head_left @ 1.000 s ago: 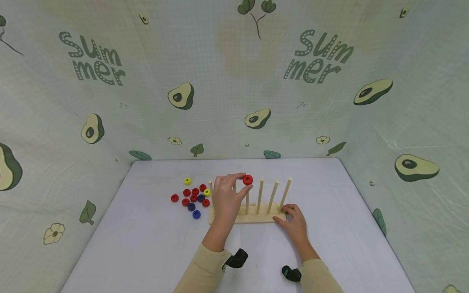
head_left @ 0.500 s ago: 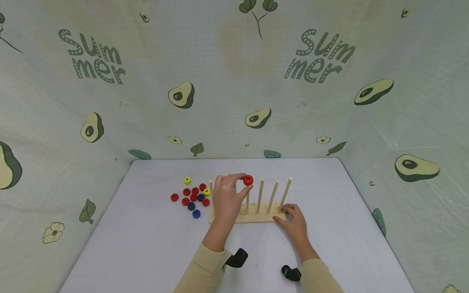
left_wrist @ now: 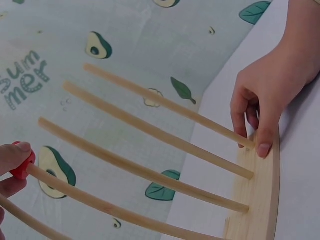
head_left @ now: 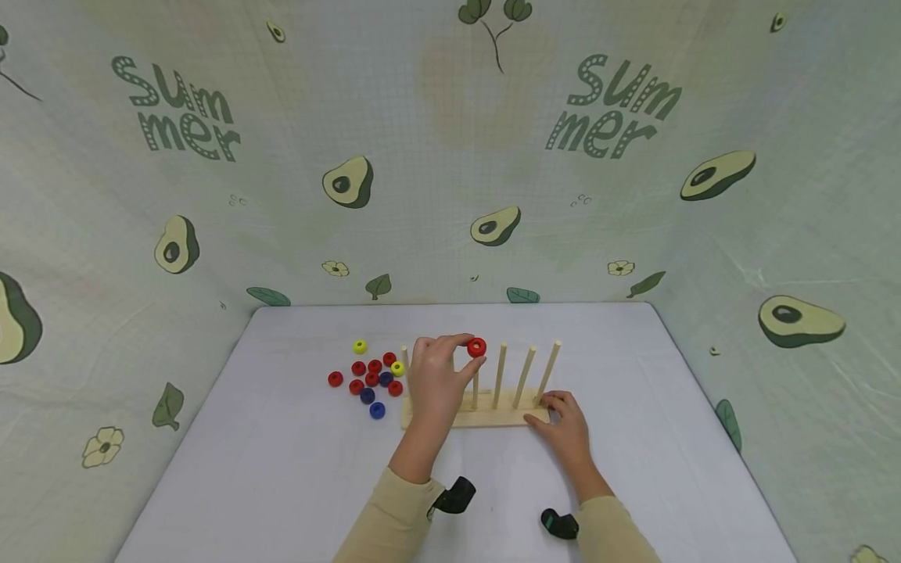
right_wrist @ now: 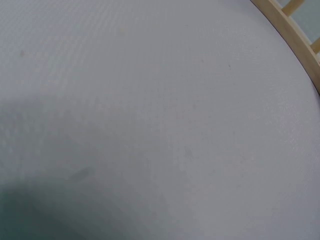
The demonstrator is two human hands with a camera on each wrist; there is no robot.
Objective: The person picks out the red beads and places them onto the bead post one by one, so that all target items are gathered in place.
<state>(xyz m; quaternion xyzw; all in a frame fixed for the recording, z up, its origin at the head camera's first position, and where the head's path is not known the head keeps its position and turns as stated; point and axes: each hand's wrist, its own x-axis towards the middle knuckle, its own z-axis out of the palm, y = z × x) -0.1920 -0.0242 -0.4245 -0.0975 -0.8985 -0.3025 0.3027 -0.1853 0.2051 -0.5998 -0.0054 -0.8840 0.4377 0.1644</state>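
Note:
My left hand (head_left: 432, 383) pinches a red bead (head_left: 476, 347) between thumb and fingers at the top of an upright wooden peg (head_left: 475, 389). The left wrist view shows that bead (left_wrist: 21, 169) at the peg's tip, with the peg running down from it. Whether the tip is inside the hole cannot be told. The peg belongs to a wooden stand (head_left: 493, 420) with a row of bare pegs. At the stand's right end my right hand (head_left: 565, 434) grips the base, thumb in front and fingers behind. The right wrist view shows only a corner of the base (right_wrist: 290, 35).
Left of the stand lie loose beads: several red ones (head_left: 335, 379), a yellow bead (head_left: 360, 346), another yellow bead (head_left: 397, 369), and some blue ones (head_left: 377, 410). The white table (head_left: 281, 485) is backed by a patterned cloth (head_left: 422, 258).
Almost nothing differs. The red bead sits very slightly lower against the peg top than a second ago; both hands keep their places.

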